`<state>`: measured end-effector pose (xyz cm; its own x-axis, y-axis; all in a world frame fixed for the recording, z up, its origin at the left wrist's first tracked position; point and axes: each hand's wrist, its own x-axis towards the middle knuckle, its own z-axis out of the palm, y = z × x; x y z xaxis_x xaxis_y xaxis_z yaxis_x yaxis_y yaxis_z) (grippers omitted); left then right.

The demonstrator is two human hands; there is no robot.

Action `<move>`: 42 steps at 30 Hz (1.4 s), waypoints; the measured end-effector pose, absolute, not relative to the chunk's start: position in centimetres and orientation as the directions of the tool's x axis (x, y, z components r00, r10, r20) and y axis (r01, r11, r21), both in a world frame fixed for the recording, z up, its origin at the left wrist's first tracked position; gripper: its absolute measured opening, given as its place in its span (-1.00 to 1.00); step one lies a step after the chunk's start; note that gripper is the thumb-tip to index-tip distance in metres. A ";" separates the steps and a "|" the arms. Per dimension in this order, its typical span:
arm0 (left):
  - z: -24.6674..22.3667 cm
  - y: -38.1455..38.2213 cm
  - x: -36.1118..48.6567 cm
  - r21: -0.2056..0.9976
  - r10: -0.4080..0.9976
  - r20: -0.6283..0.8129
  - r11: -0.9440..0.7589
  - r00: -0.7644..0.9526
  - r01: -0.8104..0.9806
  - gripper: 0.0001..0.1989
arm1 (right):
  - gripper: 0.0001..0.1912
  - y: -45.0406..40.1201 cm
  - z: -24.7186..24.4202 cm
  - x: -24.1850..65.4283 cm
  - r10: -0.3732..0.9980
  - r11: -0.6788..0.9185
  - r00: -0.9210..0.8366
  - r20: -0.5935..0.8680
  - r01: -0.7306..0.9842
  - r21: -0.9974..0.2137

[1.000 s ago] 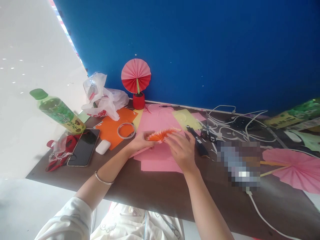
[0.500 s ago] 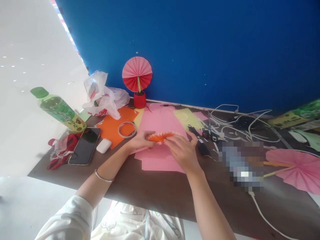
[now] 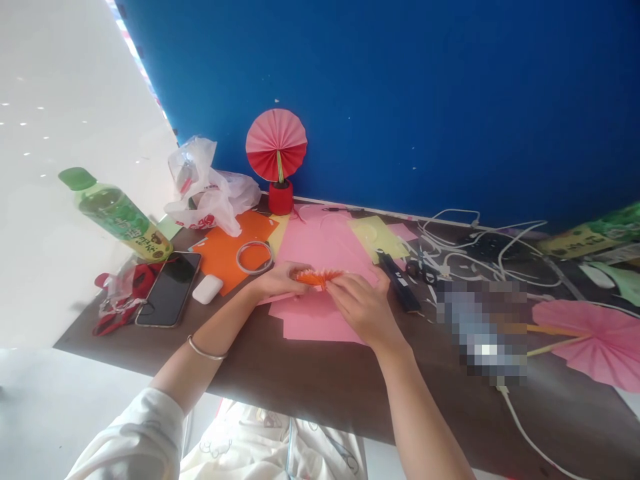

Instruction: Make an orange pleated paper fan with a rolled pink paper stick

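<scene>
Between my two hands is an orange pleated paper [image 3: 319, 278], bunched into narrow folds with pale edges on top. My left hand [image 3: 281, 280] grips its left end, thumb toward me. The fingers of my right hand [image 3: 359, 299] pinch its right end. Both hands are above pink paper sheets [image 3: 320, 323] that lie on the table. Part of the pleated paper is hidden behind my fingers.
A round paper fan [image 3: 277, 143] stands in a red pot by the blue wall. Left are a bottle [image 3: 123, 217], phone [image 3: 170, 290], white earphone case [image 3: 207, 290] and tape roll [image 3: 255, 258]. Right are a black cutter [image 3: 403, 287], white cables [image 3: 480, 257] and a pink fan [image 3: 595, 340].
The orange pleated paper looks slightly more compressed, its right end drawn a little inward by my right hand. Both hands keep their hold. The view has shifted slightly.
</scene>
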<state>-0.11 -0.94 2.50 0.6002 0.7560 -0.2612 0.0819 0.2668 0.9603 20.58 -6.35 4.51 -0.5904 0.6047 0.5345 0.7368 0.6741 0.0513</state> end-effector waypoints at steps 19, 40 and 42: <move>2.5 -0.9 -0.3 0.959 0.750 -0.249 0.281 0.612 0.045 -0.51 | -0.81 -6.5 4.2 20.4 0.586 0.672 -0.592 0.553 0.737 0.076; 3.0 -1.5 0.1 0.940 0.773 -0.329 0.322 0.543 0.111 -0.27 | -0.88 -6.3 4.1 20.1 0.607 0.663 -0.461 0.648 0.743 -0.093; 3.1 -1.5 0.2 0.941 0.776 -0.328 0.320 0.539 0.112 -0.26 | -0.89 -6.2 3.9 20.0 0.632 0.647 -0.458 0.625 0.756 -0.101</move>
